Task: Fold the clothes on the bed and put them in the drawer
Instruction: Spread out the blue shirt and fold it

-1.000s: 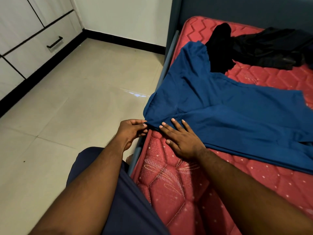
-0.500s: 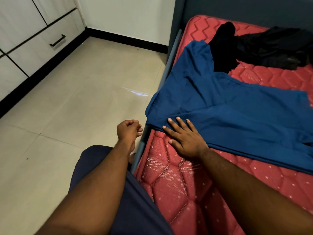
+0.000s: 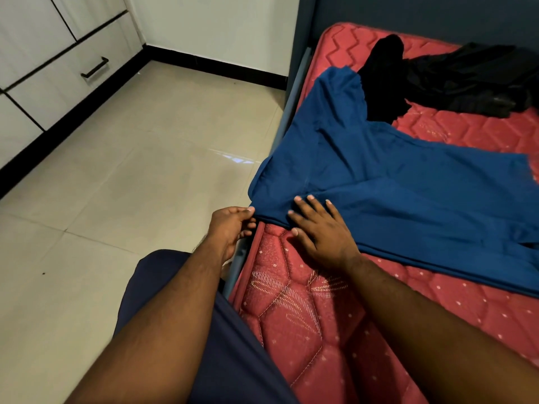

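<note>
From the head camera, a blue garment (image 3: 393, 182) lies spread across the red quilted mattress (image 3: 306, 310), its near corner hanging just over the mattress's left edge, where the grey bed frame rail (image 3: 237, 258) runs alongside. One narrow part of the blue cloth reaches up toward the head end of the mattress; the wider part stretches off to the right edge of the picture.

The right hand (image 3: 320, 231) lies flat on the mattress near its left edge, fingers straight and spread, with the fingertips pressing on the near hem of the blue garment and the palm on bare mattress. The left hand (image 3: 230, 225) is at the frame rail, just beside the garment's overhanging corner; its fingers are curled toward that corner and the thumb tip touches the cloth, but whether it actually pinches the fabric cannot be told.

Black clothes (image 3: 455, 80) lie crumpled at the far end of the mattress, near the dark headboard (image 3: 408, 13), one dark piece overlapping the upper tip of the blue garment.

Across the beige tiled floor (image 3: 122, 176), along the left wall, stands a white cabinet with a closed drawer (image 3: 67, 80) bearing a black handle (image 3: 94, 67).
</note>
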